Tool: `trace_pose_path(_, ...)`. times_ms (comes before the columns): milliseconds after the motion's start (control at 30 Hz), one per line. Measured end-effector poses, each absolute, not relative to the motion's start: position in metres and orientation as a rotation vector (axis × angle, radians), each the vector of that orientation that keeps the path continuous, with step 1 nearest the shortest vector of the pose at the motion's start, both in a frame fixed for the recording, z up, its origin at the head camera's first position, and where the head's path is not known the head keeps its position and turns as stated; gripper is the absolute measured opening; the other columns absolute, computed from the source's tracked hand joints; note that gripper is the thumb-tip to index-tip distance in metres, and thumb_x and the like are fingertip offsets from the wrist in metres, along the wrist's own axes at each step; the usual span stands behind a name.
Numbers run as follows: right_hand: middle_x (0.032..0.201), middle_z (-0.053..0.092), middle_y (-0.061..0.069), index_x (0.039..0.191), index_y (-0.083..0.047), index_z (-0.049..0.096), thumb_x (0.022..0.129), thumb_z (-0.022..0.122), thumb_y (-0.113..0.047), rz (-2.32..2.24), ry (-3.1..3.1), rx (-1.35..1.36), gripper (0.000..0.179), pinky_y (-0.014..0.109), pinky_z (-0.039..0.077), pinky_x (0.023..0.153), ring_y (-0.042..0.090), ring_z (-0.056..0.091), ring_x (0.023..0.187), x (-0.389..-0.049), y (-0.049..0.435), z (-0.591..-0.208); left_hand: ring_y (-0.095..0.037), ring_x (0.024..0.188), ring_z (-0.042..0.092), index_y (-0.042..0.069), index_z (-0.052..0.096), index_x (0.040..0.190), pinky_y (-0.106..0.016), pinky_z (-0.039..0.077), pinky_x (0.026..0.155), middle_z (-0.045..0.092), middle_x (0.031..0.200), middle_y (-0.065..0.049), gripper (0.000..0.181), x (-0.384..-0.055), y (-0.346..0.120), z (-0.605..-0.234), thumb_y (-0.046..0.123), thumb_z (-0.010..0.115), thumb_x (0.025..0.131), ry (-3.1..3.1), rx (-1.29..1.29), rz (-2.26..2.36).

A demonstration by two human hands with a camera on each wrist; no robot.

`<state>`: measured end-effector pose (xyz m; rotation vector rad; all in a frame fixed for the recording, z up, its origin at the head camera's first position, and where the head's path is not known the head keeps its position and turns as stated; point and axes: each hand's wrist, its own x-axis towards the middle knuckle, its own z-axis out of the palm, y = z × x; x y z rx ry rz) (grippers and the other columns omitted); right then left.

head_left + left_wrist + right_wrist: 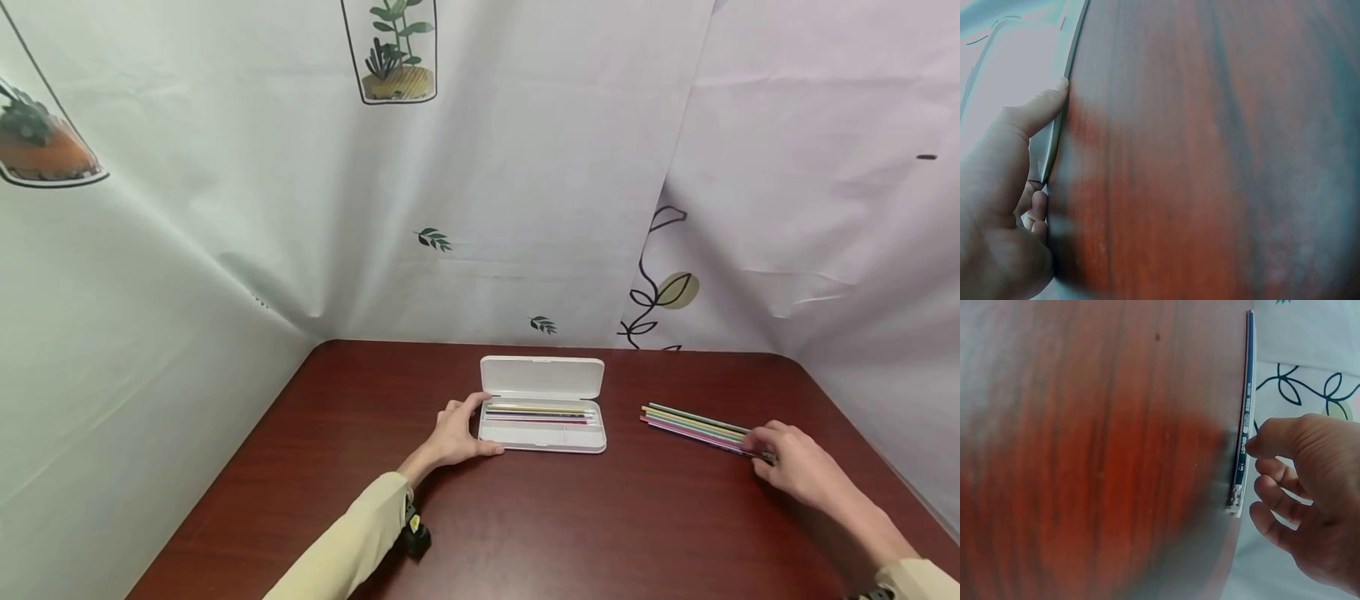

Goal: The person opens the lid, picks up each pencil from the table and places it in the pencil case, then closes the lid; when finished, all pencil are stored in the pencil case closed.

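Note:
A white pencil case (543,440) lies with its lid raised, and several pencils (536,414) rest in its rear compartment. My left hand (456,433) holds the case by its left end, thumb at the front corner and fingers toward the back; in the left wrist view the thumb (1047,106) presses on the case's edge. To the right, a row of several coloured pencils (693,427) lies side by side on the table. My right hand (798,462) pinches at their right end. In the right wrist view, its thumb touches a dark blue pencil (1248,394) with a whitish end; the other fingers curl behind.
All this stands on a dark red-brown wooden table (570,525). A pale cloth (525,208) with plant drawings hangs behind the table and along both sides. On the left wrist sits a black strapped device (415,533).

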<state>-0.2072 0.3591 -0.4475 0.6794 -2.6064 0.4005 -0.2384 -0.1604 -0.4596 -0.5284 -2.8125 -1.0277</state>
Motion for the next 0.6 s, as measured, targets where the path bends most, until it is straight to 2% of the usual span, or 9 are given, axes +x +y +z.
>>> trace_pose_path(300, 0.083, 0.055, -0.007, 0.083, -0.014, 0.066, 0.062, 0.081, 0.004, 0.416, -2.633, 0.654, 0.031, 0.033, 0.041, 0.057, 0.003, 0.046, 0.068, -0.2053, 0.3608, -0.4532, -0.028, 0.109, 0.048, 0.014, 0.05, 0.141, -0.048, 0.031, 0.093, 0.063, 0.112, -0.008, 0.087, -0.239, -0.1611, -0.4613, 0.036, 0.092, 0.068, -2.814, -0.53, -1.018)
trace_pose_path(600, 0.082, 0.054, -0.009, 0.085, -0.014, 0.065, 0.065, 0.079, 0.006, 0.418, -2.679, 0.655, 0.031, 0.032, 0.041, 0.056, 0.003, 0.046, 0.068, -0.2069, 0.3605, -0.4517, -0.029, 0.108, 0.048, 0.012, 0.051, 0.14, -0.047, 0.031, 0.092, 0.063, 0.113, -0.009, 0.087, -0.2386, -0.1614, -0.4603, 0.035, 0.092, 0.068, -2.812, -0.545, -1.005)
